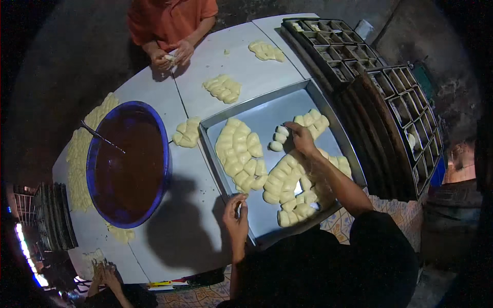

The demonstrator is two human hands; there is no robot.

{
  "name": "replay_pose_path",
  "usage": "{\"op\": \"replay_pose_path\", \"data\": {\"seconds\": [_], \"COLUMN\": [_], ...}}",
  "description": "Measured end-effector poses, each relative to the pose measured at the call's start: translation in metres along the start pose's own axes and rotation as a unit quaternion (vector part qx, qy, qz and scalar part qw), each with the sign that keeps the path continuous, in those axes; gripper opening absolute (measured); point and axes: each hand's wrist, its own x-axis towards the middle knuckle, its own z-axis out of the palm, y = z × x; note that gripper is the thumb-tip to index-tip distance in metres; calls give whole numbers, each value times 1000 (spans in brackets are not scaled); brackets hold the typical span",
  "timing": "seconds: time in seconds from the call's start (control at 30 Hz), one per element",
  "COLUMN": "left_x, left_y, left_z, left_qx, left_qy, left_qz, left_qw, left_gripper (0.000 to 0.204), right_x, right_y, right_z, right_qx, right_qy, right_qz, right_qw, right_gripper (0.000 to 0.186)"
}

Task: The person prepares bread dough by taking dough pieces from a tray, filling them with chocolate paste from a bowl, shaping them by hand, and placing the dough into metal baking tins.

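Note:
A large metal tray holds clusters of pale yellow dough pieces. In it, my right hand is at a short row of whiter dough balls, fingertips closed against the top one. At the tray's front left rim, my left hand has curled fingers beside the edge of the left dough cluster; whatever they hold is too small to make out.
A blue tub of brown liquid with a metal utensil stands left on the white table. Dough clusters lie around it. Stacked dark moulds are at right. A co-worker's hands handle dough at top; another's, bottom left.

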Motion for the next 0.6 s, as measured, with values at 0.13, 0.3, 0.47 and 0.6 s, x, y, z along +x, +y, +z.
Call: {"op": "replay_pose_path", "data": {"seconds": [0.13, 0.3, 0.47, 0.6], "left_x": [-3, 2, -4, 0], "left_y": [-5, -17, -30, -34], "left_z": [14, 19, 13, 14], "left_qx": [21, 115, 252, 221], "left_qy": [33, -14, 23, -33], "left_qz": [37, 87, 138, 102], "left_qw": [999, 989, 957, 969], "left_gripper": [12, 11, 14, 20], "right_x": [-5, -28, -39, -82], "right_y": [7, -8, -18, -73], "right_z": [-7, 12, 17, -88], "right_qx": [-144, -347, -45, 78], "right_qy": [-42, -18, -114, -8], "right_qz": [-73, -163, -74, -127], "right_qw": [986, 923, 990, 989], "right_gripper": [49, 65, 39, 69]}}
